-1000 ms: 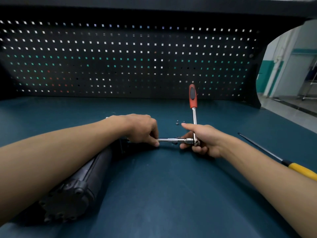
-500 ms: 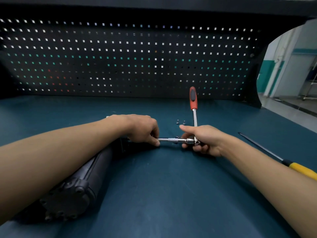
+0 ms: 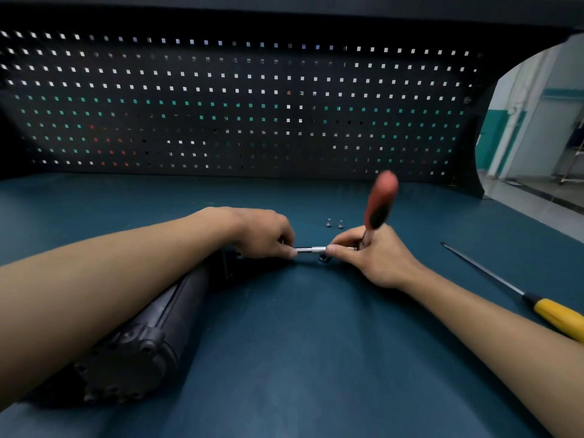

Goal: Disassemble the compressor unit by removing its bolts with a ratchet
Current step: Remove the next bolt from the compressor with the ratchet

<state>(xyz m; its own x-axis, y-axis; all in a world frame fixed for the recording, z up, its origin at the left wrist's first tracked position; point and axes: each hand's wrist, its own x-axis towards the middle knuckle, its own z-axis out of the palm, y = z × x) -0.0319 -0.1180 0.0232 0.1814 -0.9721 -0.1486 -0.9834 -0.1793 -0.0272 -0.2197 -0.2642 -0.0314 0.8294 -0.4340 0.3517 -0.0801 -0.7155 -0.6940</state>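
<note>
A long black compressor unit (image 3: 148, 339) lies on the blue bench, its bolted end cap toward me and its far end under my left hand (image 3: 262, 232). That hand pinches the left end of the ratchet's silver extension bar (image 3: 311, 249). My right hand (image 3: 369, 254) grips the ratchet at its head, fingertips on the bar's right part. The ratchet's red and black handle (image 3: 379, 200) sticks up and away, blurred. Two small loose bolts (image 3: 334, 223) stand just behind the hands. The socket end and the bolt it meets are hidden by my left hand.
A yellow-handled screwdriver (image 3: 512, 289) lies on the bench (image 3: 316, 358) at the right, its tip pointing far left. A black pegboard (image 3: 240, 105) closes the back of the bench. The bench's right edge runs diagonally past the screwdriver.
The ratchet handle has swung and tilted to the right and is now blurred. My right hand's fingers have slid left along the extension bar. My left hand and the compressor have stayed put.
</note>
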